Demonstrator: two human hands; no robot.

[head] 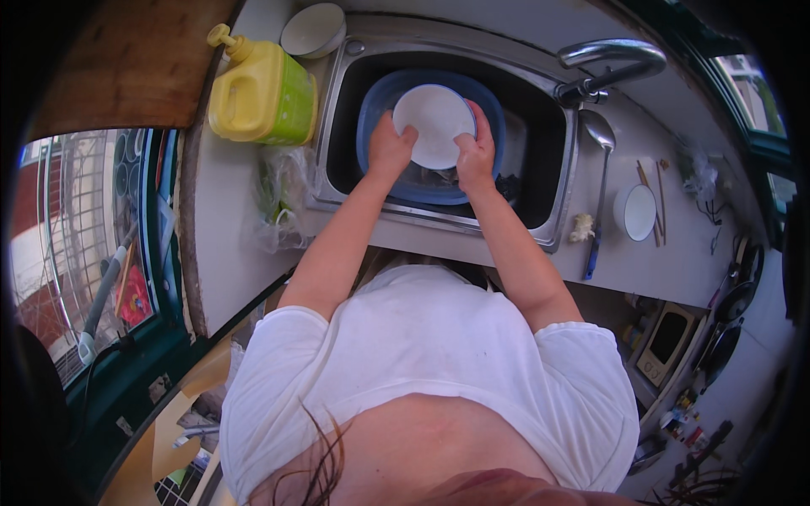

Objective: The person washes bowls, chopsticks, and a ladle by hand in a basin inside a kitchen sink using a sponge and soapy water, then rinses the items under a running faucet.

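Observation:
Both of my hands hold a white bowl [433, 129] with a thin blue rim over a blue plastic basin [373, 95]. The left side of the bowl is gripped by my left hand [391, 147], its thumb inside the rim. My right hand [476, 148] holds the other side, thumb over the edge and fingers behind. The basin stands in a dark sink with a steel rim [563, 190]. What lies under the bowl is mostly hidden.
A chrome faucet [607, 60] arches at the sink's back right. On the right counter lie a ladle [604, 164], a small bowl [635, 212], chopsticks [662, 202] and a piece of ginger [582, 228]. A yellow-green pump jug [266, 92], another bowl [313, 30] and a plastic bag [285, 196] are left.

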